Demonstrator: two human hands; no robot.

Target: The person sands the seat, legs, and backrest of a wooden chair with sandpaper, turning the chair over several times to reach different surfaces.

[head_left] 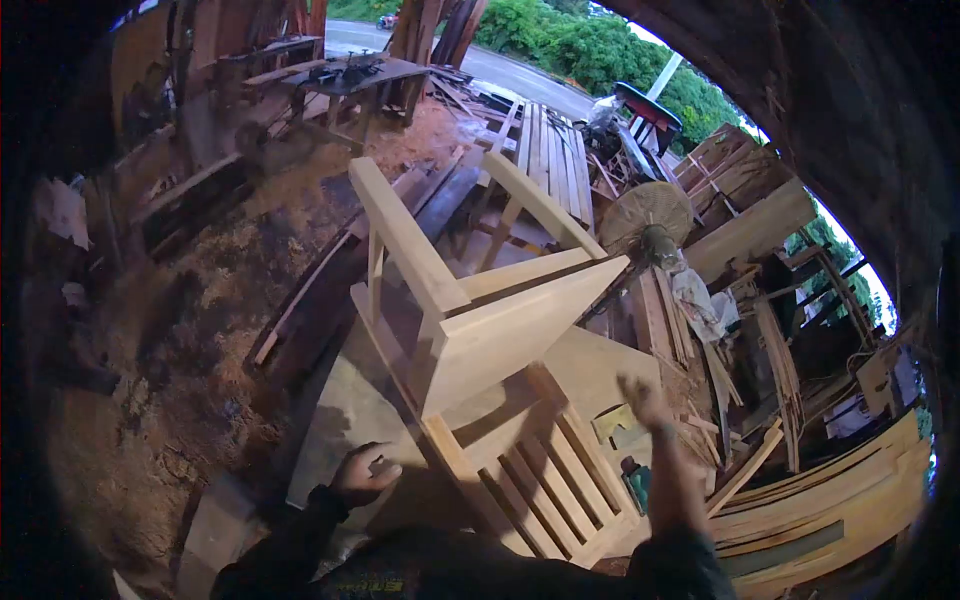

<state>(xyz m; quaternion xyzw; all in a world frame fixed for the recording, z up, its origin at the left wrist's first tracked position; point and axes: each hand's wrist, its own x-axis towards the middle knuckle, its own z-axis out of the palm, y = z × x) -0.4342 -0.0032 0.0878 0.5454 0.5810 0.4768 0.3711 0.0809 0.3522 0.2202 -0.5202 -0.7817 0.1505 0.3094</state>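
An unpainted wooden chair [525, 330] lies tipped on a work surface [345, 400], its legs pointing away from me and its slatted back [545, 480] nearest my body. My left hand [367, 474] hovers left of the chair back, fingers loosely bent and apart from the thumb, nothing in it. On the other side, my right hand [650, 405] is raised right of the chair, fingers stretched out and empty. Neither hand appears to touch the wood. Close to my right forearm sits a green object [637, 482], partly hidden, with a small yellowish piece [612, 425] beyond it.
A round fan [648, 220] stands beyond the chair on the right. Stacked boards [830, 500] lie at the lower right. Sawdust [220, 330] covers the ground at left. Farther back are a slatted wooden piece [553, 160] and a table with tools [360, 75].
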